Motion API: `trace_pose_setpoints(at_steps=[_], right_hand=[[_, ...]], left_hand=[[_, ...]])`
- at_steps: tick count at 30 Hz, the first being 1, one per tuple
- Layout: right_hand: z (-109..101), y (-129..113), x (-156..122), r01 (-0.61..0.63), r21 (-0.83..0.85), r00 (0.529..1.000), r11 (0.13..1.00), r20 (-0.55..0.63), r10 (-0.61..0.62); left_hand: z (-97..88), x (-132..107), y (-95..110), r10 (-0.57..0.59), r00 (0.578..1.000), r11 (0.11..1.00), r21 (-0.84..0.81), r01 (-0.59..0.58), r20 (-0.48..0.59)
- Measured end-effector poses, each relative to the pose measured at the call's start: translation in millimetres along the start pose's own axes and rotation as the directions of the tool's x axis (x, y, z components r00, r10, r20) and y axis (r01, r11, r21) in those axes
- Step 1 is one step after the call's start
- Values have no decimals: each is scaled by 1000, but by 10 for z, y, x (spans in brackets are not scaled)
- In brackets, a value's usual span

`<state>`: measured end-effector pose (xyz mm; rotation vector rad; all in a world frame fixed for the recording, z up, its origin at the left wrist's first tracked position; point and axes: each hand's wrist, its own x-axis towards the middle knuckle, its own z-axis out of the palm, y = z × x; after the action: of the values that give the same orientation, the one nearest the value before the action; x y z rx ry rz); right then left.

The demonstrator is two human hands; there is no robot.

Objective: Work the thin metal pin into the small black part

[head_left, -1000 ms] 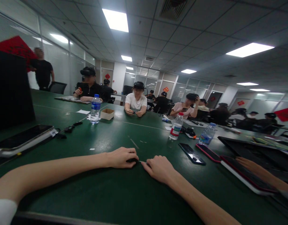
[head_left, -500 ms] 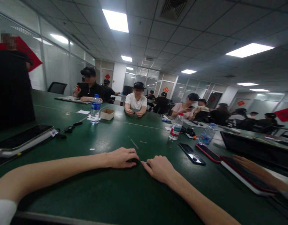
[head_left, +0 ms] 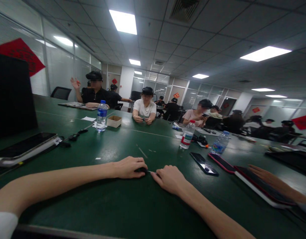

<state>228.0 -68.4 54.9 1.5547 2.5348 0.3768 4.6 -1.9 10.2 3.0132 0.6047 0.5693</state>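
- Over at the far left, a slim dark phone [head_left: 26, 144] rests on a white block, glossy glass against matte sides.
- Beyond it, a co-worker's raised hand [head_left: 75, 83] has just come up higher, with something small and orange at it; that leaves the work nearest me untouched.
- A clear plastic bottle with a blue label [head_left: 101, 116] stands beside an open-topped cardboard box [head_left: 114, 121].
- The left hand [head_left: 130, 168] has hardly moved: its fingers are curled around a rounded dark object [head_left: 142, 170] low over the green, scuffed tabletop [head_left: 113, 202].
- A thin pale strip [head_left: 149, 171] bridges the gap between the hands; I can't make out its material.
- The right hand [head_left: 169, 179] is equally steady, thumb and fingers seemingly pinching the strip's other end, so the hold looks settled.
- Farther right, a red-capped bottle [head_left: 187, 135] stands beyond a shiny phone [head_left: 204, 163].
- At the edge, a flat black panel [head_left: 292, 161] now lies lower and farther off.
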Motion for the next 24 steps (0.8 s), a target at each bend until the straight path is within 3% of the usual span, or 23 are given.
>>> trace_pose_setpoints(at_steps=[24], right_hand=[[-24,13,0,11,67,999,998,44,-14]], left_hand=[[6,9,8,-55,998,998,5,55,-22]])
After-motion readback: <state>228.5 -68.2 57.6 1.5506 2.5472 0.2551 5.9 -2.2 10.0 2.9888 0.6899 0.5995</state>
